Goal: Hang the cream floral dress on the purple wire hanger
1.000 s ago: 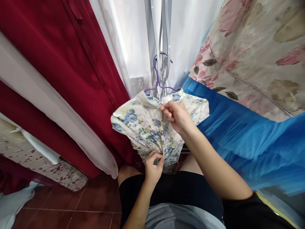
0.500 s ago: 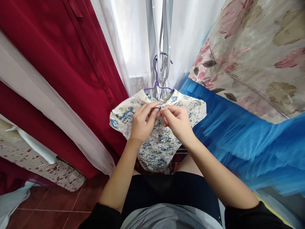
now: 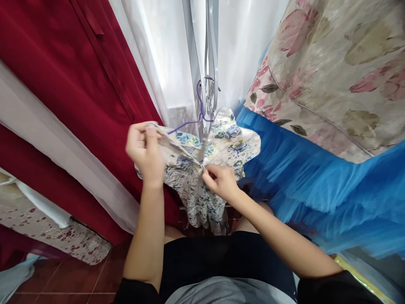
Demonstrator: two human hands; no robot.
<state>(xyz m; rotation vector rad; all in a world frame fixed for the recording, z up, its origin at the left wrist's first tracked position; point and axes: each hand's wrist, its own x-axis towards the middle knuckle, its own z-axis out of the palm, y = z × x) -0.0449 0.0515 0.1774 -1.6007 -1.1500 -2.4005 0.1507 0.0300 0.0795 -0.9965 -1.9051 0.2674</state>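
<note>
A white dress with blue and yellow flowers hangs in front of me, partly off a purple hanger. At its left shoulder, my left hand is closed on the fabric and draws it out and up; this hand is a little blurred. The hanger's left arm shows bare beside the lifted shoulder. My right hand pinches the front opening at the middle of the chest. On the right, the dress's shoulder stands up near the hanger, whose right arm is mostly hidden. The lower part hangs in folds.
Grey metal bars rise behind the hanger. Red curtain-like cloth hangs on the left, white cloth behind. To the right are a blue tulle skirt and a floral cloth. Red floor tiles lie below.
My left hand has moved left from the neckline to the shoulder and pulled the fabric out, baring the hanger's left arm. My right hand has dropped slightly with the front of the dress.
</note>
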